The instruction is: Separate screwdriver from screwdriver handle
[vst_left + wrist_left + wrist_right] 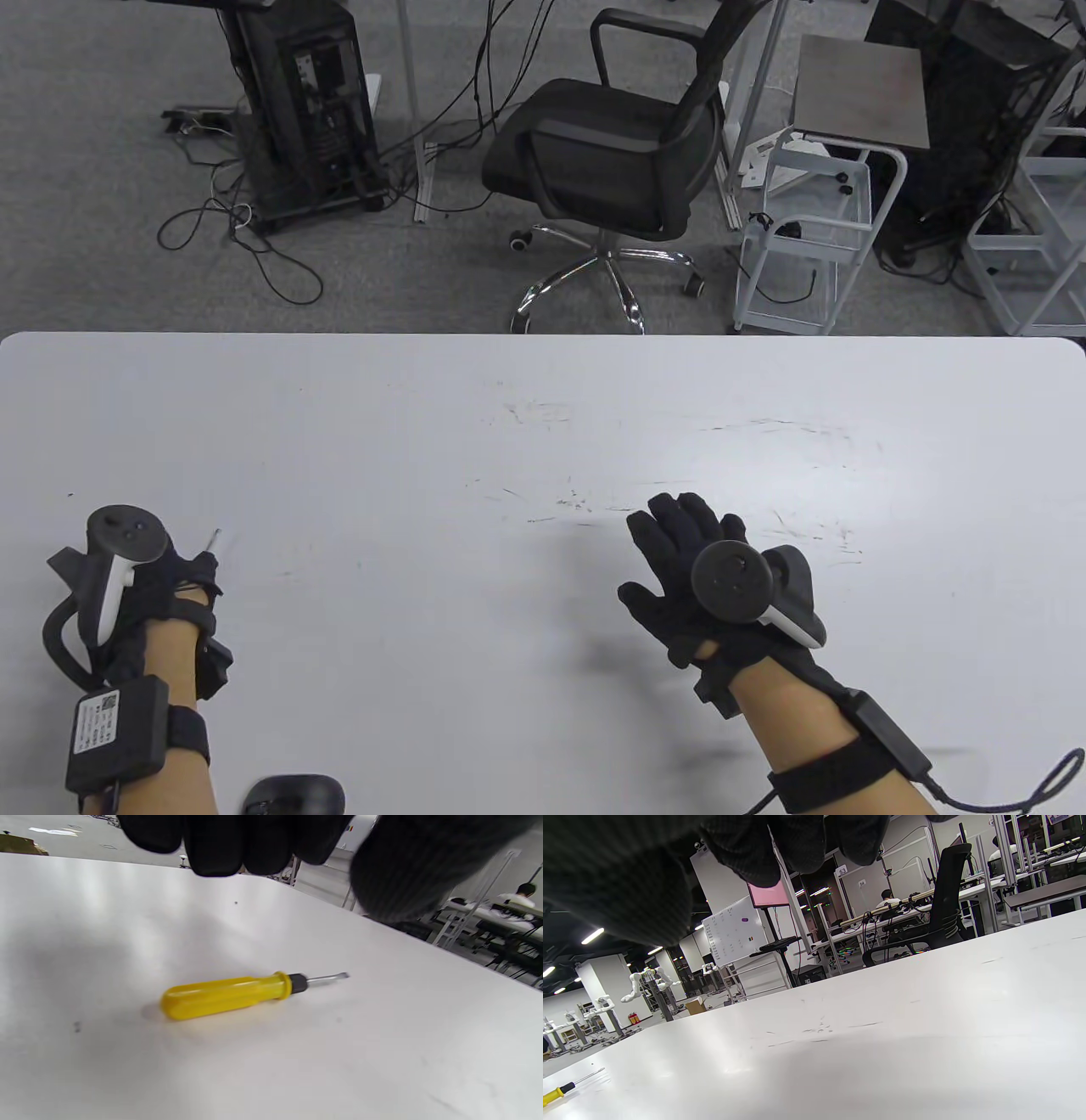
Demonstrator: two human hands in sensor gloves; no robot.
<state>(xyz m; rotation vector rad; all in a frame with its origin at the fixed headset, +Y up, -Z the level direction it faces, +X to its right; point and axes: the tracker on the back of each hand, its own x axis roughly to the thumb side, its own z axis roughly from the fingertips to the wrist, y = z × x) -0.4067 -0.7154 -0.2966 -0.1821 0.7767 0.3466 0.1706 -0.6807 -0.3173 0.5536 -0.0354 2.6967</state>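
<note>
A screwdriver with a yellow handle [225,996], a black collar and a short metal shaft [326,977] lies flat on the white table [475,475]. My left hand [191,573] hovers over it, with the fingers [237,844] and thumb hanging above it and touching nothing. In the table view only the shaft tip [214,537] shows beside the hand. My right hand [679,552] is spread open over the table at the right, holding nothing. The screwdriver also shows small at the far left of the right wrist view [560,1091].
A black object [293,794] pokes in at the table's near edge between my arms. A black office chair [611,153] and a white cart [806,229] stand on the floor beyond the far edge.
</note>
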